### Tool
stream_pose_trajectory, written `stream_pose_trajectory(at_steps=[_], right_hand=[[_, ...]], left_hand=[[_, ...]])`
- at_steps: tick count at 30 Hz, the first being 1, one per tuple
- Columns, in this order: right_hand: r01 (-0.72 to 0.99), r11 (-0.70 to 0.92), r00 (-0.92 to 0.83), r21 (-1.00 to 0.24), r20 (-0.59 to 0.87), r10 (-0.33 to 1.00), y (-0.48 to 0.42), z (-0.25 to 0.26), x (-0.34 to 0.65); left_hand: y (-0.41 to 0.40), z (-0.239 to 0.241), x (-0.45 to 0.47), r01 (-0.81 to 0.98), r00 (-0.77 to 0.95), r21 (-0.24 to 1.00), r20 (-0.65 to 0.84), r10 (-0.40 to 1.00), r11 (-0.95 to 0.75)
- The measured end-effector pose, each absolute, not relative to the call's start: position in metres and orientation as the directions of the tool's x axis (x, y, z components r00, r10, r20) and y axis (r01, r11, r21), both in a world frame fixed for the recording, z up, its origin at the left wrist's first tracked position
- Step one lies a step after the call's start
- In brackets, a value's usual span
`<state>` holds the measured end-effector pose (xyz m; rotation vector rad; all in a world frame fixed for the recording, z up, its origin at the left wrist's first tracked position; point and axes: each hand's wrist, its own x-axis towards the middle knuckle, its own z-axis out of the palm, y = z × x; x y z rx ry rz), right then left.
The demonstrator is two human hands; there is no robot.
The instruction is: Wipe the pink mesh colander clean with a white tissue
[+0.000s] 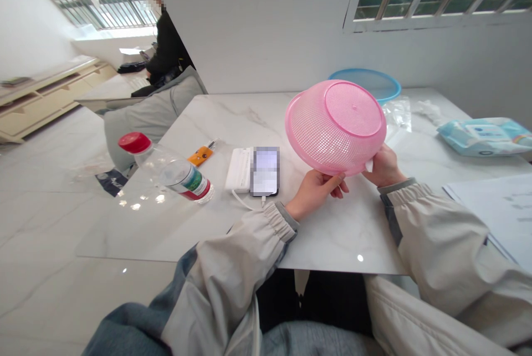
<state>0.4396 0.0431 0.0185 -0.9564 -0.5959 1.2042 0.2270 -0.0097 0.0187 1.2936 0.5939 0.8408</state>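
A pink plastic mesh basket [334, 126] is held up above the table, tilted with its round base facing away and up to the right. My left hand [318, 192] pinches its near rim from below, thumb against the edge and fingers curled. At the lower right of the rim, my right hand [384, 168] is closed on the basket, its fingers partly hidden behind the wall. A small white scrap [369, 166], perhaps a wipe or tissue, shows beside the right fingers. The inside of the basket faces away from view.
A blue mesh basket [388, 87] stands behind, near clear plastic wrapping [399, 112]. Rightward lie a wipes pack [484, 135] and papers [494, 212]. On the left are a bottle [174, 173], an orange item [200, 155], a white power bank [238, 170] and a phone [265, 170]. A person [164, 46] sits beyond.
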Motion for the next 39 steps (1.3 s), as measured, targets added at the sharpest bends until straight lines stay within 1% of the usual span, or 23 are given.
stream_pose_trajectory(at_steps=[4,7,11,13,17,22,25,28,34,39], right_hand=[[-0.544,0.048,0.294,-0.838,-0.137,0.946,0.042,0.018,0.435],[-0.537,0.01,0.288,-0.843,-0.173,0.942,0.039,0.022,0.43],[-0.519,0.024,0.313,-0.854,-0.164,0.936,0.035,0.03,0.423],[-0.524,0.014,0.296,-0.851,-0.167,0.941,0.033,0.033,0.421],[-0.531,-0.069,0.149,-0.844,-0.173,0.974,0.029,0.032,0.422],[-0.44,-0.097,-0.1,-0.893,-0.059,0.993,0.023,0.026,0.426],[-0.41,-0.114,-0.197,-0.905,-0.034,0.98,0.019,0.026,0.423],[-0.409,-0.112,-0.24,-0.906,-0.011,0.971,0.017,0.029,0.42],[-0.426,-0.073,-0.264,-0.902,0.047,0.963,0.014,0.029,0.424],[-0.36,-0.099,-0.372,-0.927,0.045,0.927,0.012,0.028,0.424]], left_hand=[[-0.008,0.015,0.228,-0.206,0.545,0.977,0.071,0.836,0.051],[-0.008,0.014,0.228,-0.203,0.524,0.978,0.063,0.849,0.052],[-0.009,0.017,0.228,-0.204,0.501,0.978,0.058,0.864,0.052],[-0.009,0.017,0.228,-0.211,0.487,0.976,0.058,0.872,0.053],[-0.007,0.017,0.228,-0.258,0.441,0.964,0.053,0.896,0.07],[-0.005,0.018,0.229,-0.333,0.389,0.936,0.022,0.921,0.118],[-0.005,0.02,0.229,-0.363,0.385,0.921,0.01,0.923,0.141],[-0.006,0.021,0.228,-0.366,0.383,0.919,0.006,0.924,0.146],[-0.008,0.023,0.228,-0.378,0.382,0.91,-0.015,0.924,0.171],[-0.01,0.02,0.229,-0.366,0.497,0.914,0.033,0.867,0.175]])
